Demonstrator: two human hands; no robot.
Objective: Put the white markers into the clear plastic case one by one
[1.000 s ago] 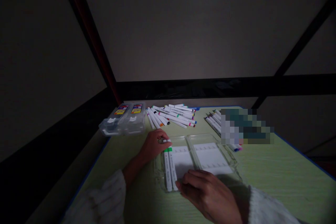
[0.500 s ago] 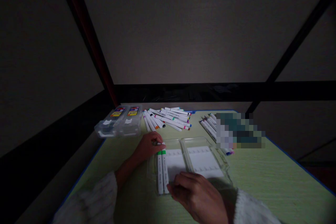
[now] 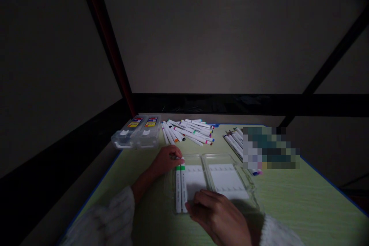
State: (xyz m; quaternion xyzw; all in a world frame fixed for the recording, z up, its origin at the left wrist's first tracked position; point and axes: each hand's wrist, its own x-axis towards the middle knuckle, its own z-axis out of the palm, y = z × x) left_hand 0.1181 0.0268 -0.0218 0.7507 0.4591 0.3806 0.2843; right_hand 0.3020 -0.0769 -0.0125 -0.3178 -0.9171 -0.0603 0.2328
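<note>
Two white markers (image 3: pixel 183 188) with green bands lie side by side along the left edge of an open clear plastic case (image 3: pixel 219 156). My left hand (image 3: pixel 165 160) is closed in a pinch at the far end of the right-hand marker. At that marker's near end, the fingertips of my right hand (image 3: pixel 216 213) press against it, with the other fingers curled in. White ridged inserts (image 3: pixel 227 177) line both halves of the case. The right hand covers part of the case's near edge.
A heap of white markers (image 3: pixel 191 132) with coloured ends lies at the back. Two clear cases (image 3: pixel 147 138) with yellow labels stand at the back left. More markers (image 3: pixel 235 146) lie on the right, beside a blurred patch. The table (image 3: pixel 291 200) has a blue edge.
The whole view has shifted slightly, so things appear a little further right. Both hands stay at the same marker, which now lies straighter beside the other one.
</note>
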